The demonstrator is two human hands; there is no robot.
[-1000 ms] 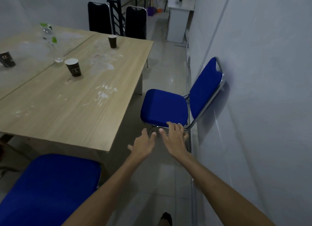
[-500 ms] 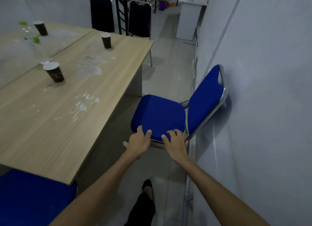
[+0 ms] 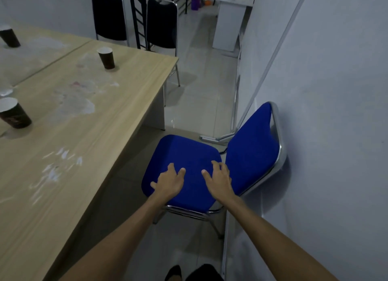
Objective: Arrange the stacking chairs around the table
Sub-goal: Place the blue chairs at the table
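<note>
The wooden table [image 3: 88,121] fills the left half of the frame, and the blue chair [image 3: 189,165] stands at lower centre between the table's edge and the grey wall [image 3: 325,112], its backrest leaning against that wall. Two black chairs [image 3: 161,22] stand at the table's far end near the top, and paper cups [image 3: 107,57] sit upright on the tabletop. Over the blue seat's near part, left hand [image 3: 169,182] and right hand [image 3: 219,181] lie palm-down, fingers spread, gripping nothing.

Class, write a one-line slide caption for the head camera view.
Both hands, left and right, rest spread on the seat of a blue chair backed against the wall, beside a wooden table.
</note>
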